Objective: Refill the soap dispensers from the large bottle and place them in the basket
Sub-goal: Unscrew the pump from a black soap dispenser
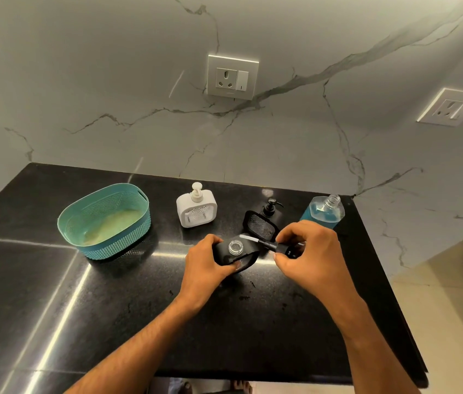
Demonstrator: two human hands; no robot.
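My left hand (pixel 206 265) grips a black soap dispenser (pixel 248 255) on the counter; its round neck (pixel 236 247) is open on top. My right hand (pixel 307 251) pinches the black pump head (pixel 274 246), whose white tube points left over the open neck. A second black dispenser (pixel 258 224) with its pump on stands just behind. A white dispenser (pixel 196 209) with a white pump stands further left. The large clear bottle (pixel 324 211) of blue soap, cap off, stands at the back right. The teal basket (pixel 105 220) sits at the left.
The black stone counter (pixel 82 308) ends at a front edge near the bottom and a right edge past the large bottle. A marble wall with two sockets (pixel 232 76) rises behind. Small dark specks lie on the counter below my hands.
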